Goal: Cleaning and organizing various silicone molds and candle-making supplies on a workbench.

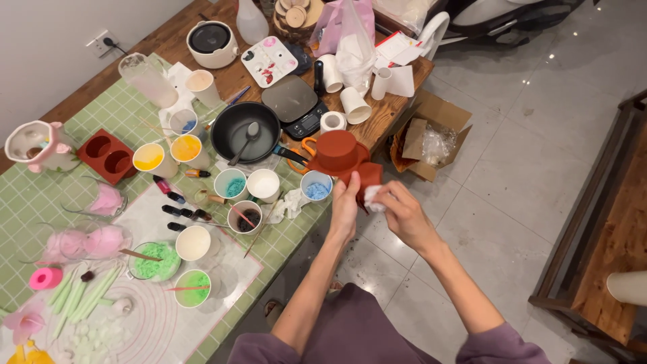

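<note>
Both hands met just off the table's edge, a little to the 1 o'clock side of the view's centre. The left hand had its fingers curled around the lower part of a red-brown silicone mould, holding it in the air over the tiled floor, while the right hand pinched a small wad of white tissue and pressed it against the mould's underside. The mould looked like a small domed cup joined to a blockier piece; whether these were one piece or two could not be told. At 9 o'clock from the hands, on the green checked tablecloth, stood a cup of blue granules, a white cup and a cup of teal powder. Towards 10 o'clock sat a black pan with a spoon resting in it, and beyond it, at 11 o'clock, a digital scale. Further to 9 o'clock lay a red two-cavity mould and two cups of yellow wax. Towards 8 o'clock, cups of green material stood on a white silicone mat. At 1 o'clock from the hands an open cardboard box sat on the floor.
</note>
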